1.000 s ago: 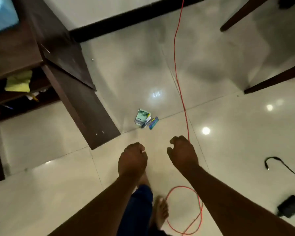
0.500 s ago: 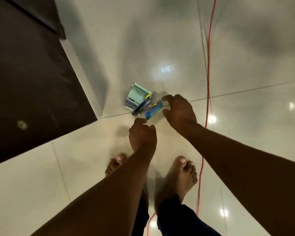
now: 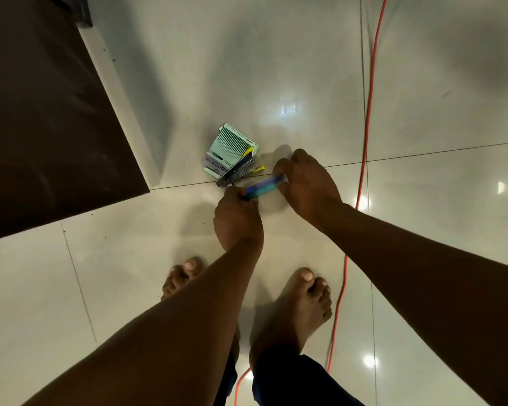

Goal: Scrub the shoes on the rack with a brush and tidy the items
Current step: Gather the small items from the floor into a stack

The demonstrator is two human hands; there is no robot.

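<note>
On tile floor, box reads "PAR LEAD".

Single view, head-worn, wide-angle. Camera looks almost straight down from the person's head at the tiled floor; optical axis tipped slightly forward, toward 12 o'clock. Both forearms enter from the bottom edge, at 6 to 4 o'clock, and converge just below frame centre, where the left hand and right hand sit. Bare feet stand at 6 o'clock, directly beneath the lens. Dark furniture top fills 9 to 11 o'clock, nearer the lens than the floor. No second view to compare.
</note>
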